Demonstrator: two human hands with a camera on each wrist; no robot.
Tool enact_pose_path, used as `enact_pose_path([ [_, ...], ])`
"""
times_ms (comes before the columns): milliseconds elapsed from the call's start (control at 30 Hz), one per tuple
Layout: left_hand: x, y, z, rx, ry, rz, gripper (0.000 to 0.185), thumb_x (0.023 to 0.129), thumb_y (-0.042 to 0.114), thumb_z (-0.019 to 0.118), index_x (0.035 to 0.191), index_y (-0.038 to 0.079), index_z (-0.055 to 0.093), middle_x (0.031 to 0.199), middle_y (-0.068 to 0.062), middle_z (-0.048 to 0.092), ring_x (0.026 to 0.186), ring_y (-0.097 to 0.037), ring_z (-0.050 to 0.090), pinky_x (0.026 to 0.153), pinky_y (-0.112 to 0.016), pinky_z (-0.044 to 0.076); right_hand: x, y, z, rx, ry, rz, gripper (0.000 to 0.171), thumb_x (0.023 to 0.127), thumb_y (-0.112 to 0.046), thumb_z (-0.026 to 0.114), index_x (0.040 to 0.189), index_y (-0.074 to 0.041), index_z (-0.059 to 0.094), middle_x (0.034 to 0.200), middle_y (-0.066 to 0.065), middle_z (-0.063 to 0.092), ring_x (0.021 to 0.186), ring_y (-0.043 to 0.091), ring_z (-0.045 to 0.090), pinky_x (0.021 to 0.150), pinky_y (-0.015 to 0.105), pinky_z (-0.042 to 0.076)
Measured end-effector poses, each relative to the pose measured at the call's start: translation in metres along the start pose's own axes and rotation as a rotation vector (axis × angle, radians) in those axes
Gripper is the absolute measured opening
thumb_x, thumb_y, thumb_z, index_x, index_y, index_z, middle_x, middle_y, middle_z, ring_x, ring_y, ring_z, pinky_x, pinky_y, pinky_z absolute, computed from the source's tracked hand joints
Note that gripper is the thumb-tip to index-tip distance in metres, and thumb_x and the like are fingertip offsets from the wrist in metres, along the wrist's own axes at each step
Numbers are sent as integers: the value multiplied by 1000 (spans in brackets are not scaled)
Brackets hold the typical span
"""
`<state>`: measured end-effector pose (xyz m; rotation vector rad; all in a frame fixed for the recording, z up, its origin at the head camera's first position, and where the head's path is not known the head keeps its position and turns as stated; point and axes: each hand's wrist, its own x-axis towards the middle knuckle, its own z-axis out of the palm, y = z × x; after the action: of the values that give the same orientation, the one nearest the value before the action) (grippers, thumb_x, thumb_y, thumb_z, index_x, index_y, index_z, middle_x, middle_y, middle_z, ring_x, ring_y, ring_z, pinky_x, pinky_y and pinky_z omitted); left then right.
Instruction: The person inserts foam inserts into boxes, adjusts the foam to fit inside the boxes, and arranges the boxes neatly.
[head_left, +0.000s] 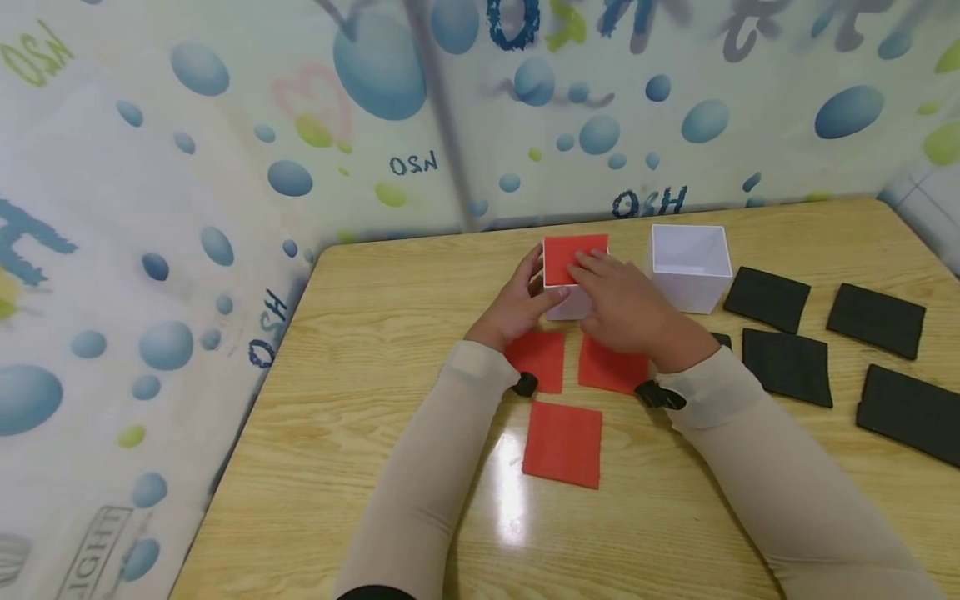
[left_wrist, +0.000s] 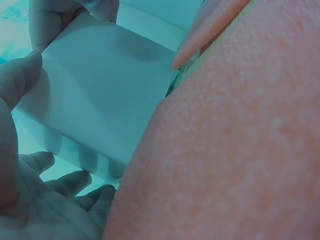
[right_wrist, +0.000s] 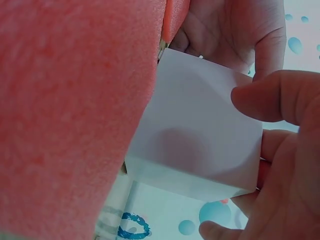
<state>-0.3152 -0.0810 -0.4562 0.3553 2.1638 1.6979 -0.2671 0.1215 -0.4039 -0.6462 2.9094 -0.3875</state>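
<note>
In the head view, a red foam square [head_left: 562,260] covers the top of a white box [head_left: 568,307] near the back of the table. My left hand [head_left: 517,304] grips the box's left side, thumb in front; the left wrist view shows its fingers [left_wrist: 70,182] along the side wall. My right hand [head_left: 630,304] lays its spread fingers on the red square. The right wrist view shows the right thumb [right_wrist: 260,97] against the box's front face [right_wrist: 200,110]. Three more red squares [head_left: 562,446] lie in front, two partly hidden by the hands.
Right of the covered box stands a second white box [head_left: 690,287], open at the top. Several black foam pieces [head_left: 787,367] are spread over the right of the wooden table [head_left: 360,358]. A patterned wall covering [head_left: 510,125] rises behind the back edge and along the left.
</note>
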Motion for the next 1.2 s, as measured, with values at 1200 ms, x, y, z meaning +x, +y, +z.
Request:
enact_pose_path([
  [1200,0,3,0,13,0,-10,92,100,34,71,170,38,11,174,3,22,160,-28,26,125,-46,36,1,3,5,-4,39,-39,72,93,-18,73,157,0,45,162,20,45,160,43,20,130,57,18],
])
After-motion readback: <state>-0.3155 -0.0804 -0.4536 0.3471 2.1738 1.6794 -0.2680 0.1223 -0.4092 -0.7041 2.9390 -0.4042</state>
